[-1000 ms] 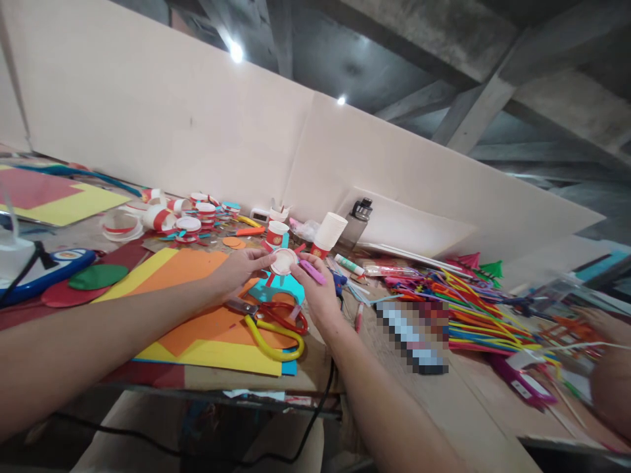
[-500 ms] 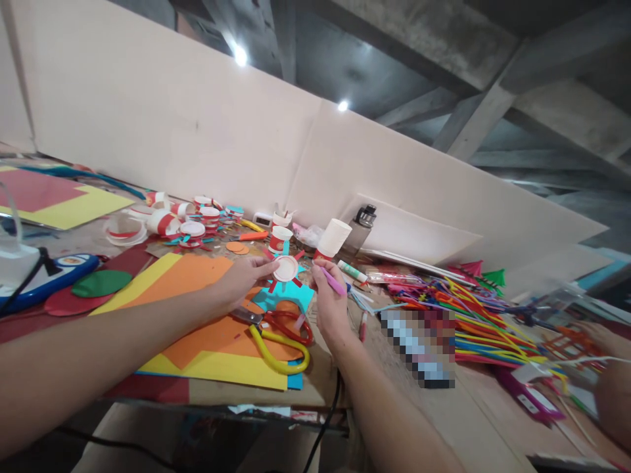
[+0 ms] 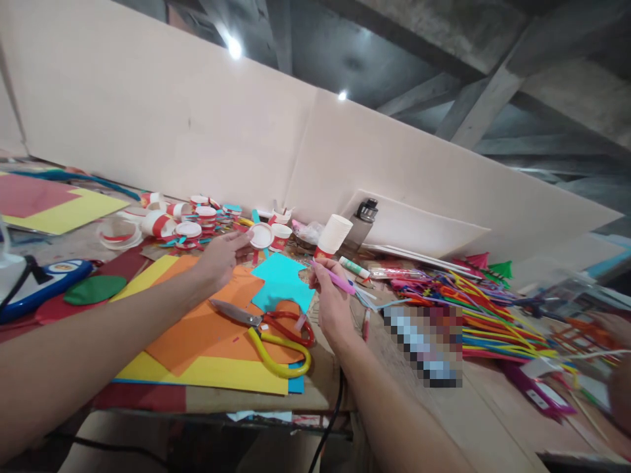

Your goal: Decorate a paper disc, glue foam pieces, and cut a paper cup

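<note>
My left hand (image 3: pixel 227 255) is closed, its fingertips pinching the edge of a cut-down paper cup (image 3: pixel 261 235) with its round white end facing me. Cyan strips stick out from that cup above and below. In my right hand (image 3: pixel 331 303) a purple pen (image 3: pixel 337 278) is gripped between thumb and fingers. Cyan paper (image 3: pixel 280 279) lies between the hands, on top of orange sheets (image 3: pixel 192 335). Scissors with one yellow and one red handle (image 3: pixel 276 351) rest nearer to me on the sheets.
Several cut paper cups (image 3: pixel 160 223) are grouped at the back left. A stack of white cups (image 3: pixel 334 234), a glue stick (image 3: pixel 353 267) and a dark bottle (image 3: pixel 362 226) stand or lie behind my right hand. Colourful pipe cleaners (image 3: pixel 493 322) spread to the right, near another person's hand (image 3: pixel 614 328).
My left hand has carried the cut paper cup leftward and farther back, away from the pen and uncovering more cyan paper. My right hand stays nearly in place with the pen.
</note>
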The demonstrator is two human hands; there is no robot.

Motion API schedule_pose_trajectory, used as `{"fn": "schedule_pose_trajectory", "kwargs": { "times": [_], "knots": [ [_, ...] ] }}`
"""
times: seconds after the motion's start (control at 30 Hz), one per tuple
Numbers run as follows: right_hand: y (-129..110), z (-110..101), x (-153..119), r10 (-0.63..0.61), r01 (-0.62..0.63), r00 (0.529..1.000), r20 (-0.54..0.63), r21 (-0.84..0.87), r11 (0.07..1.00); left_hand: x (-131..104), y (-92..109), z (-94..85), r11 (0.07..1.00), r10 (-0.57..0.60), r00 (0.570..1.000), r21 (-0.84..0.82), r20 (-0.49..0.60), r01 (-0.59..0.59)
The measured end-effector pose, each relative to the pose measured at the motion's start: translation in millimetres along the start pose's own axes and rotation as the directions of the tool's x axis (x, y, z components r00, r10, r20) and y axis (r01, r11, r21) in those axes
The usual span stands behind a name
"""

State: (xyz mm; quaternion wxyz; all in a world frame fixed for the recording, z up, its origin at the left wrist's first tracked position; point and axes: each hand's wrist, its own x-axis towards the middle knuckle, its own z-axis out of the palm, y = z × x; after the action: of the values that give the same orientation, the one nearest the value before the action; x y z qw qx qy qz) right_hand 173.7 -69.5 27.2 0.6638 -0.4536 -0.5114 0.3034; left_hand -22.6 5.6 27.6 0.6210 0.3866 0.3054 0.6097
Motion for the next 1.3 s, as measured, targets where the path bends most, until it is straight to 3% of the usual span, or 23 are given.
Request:
{"fn": "schedule_pose_trajectory", "kwargs": {
  "times": [0.2, 0.47, 0.77, 0.93, 1.13, 1.3],
  "knots": [
    [-4, 1, -3, -0.018, 0.018, 1.000, 0.012, -0.025, 1.000, 1, -5, -1.9, 1.000, -0.007, 1.000, 0.022, 0.009, 0.007],
    [-11, 2, -10, -0.083, 0.097, 0.992, 0.099, -0.146, 0.984, -21, -21, 10.4, 0.976, -0.123, 0.970, 0.201, 0.210, 0.080],
    [-12, 4, -15, -0.165, 0.199, 0.972, 0.170, -0.210, 0.957, -26, -25, 11.9, 0.969, -0.170, 0.927, 0.227, 0.334, 0.095],
    [-12, 2, -16, -0.175, 0.226, 0.962, 0.209, -0.251, 0.941, -27, -22, 13.0, 0.971, -0.170, 0.931, 0.215, 0.322, 0.103],
    [-12, 0, -12, -0.166, 0.180, 0.980, 0.107, -0.132, 0.975, -20, -14, 9.9, 0.994, -0.044, 0.991, 0.105, 0.129, 0.030],
    [-10, -1, -12, -0.188, 0.203, 0.977, 0.099, -0.175, 0.963, -21, -19, 8.3, 0.986, -0.109, 0.977, 0.143, 0.183, 0.083]
  ]
}}
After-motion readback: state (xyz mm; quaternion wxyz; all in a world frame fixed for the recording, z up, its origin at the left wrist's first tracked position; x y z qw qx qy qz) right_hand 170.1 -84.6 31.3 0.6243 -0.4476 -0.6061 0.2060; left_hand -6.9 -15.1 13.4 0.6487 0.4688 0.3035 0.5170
